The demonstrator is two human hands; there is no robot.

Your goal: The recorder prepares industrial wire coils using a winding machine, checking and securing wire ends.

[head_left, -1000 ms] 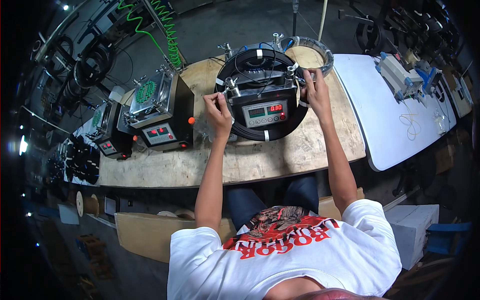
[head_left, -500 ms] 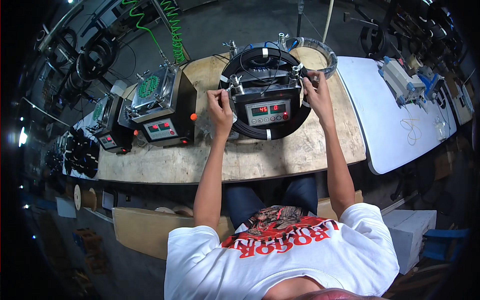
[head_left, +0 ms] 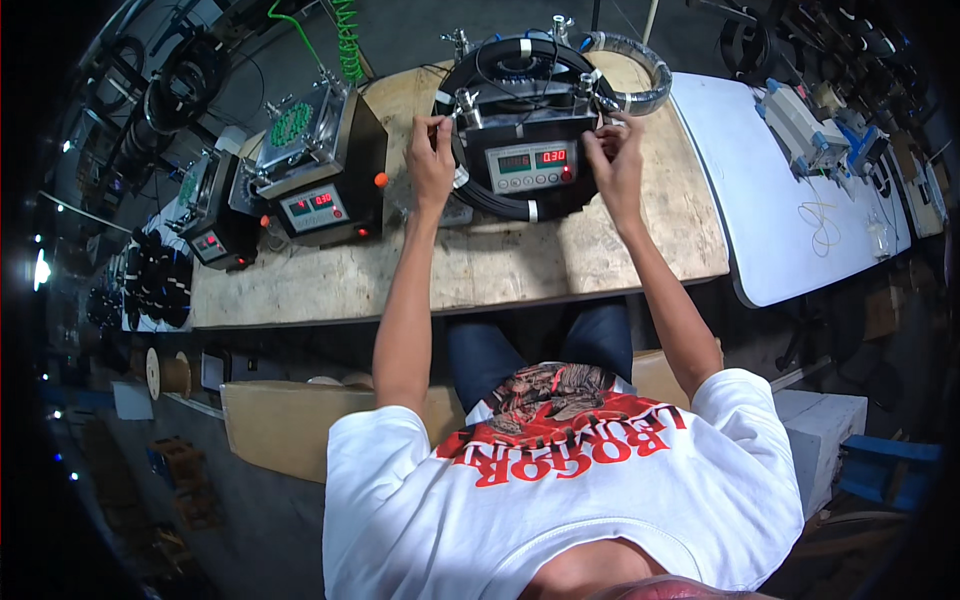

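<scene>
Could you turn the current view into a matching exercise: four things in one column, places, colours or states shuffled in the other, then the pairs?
Column one
1. left hand
2. right hand
3. black cable coil
4. coiled hose

Column two
A. green
B. at the right side of the machine between the hands
C. bound with white bands
D. at the left side of that same machine

Pairs: 1-D, 2-B, 3-C, 4-A.
</scene>
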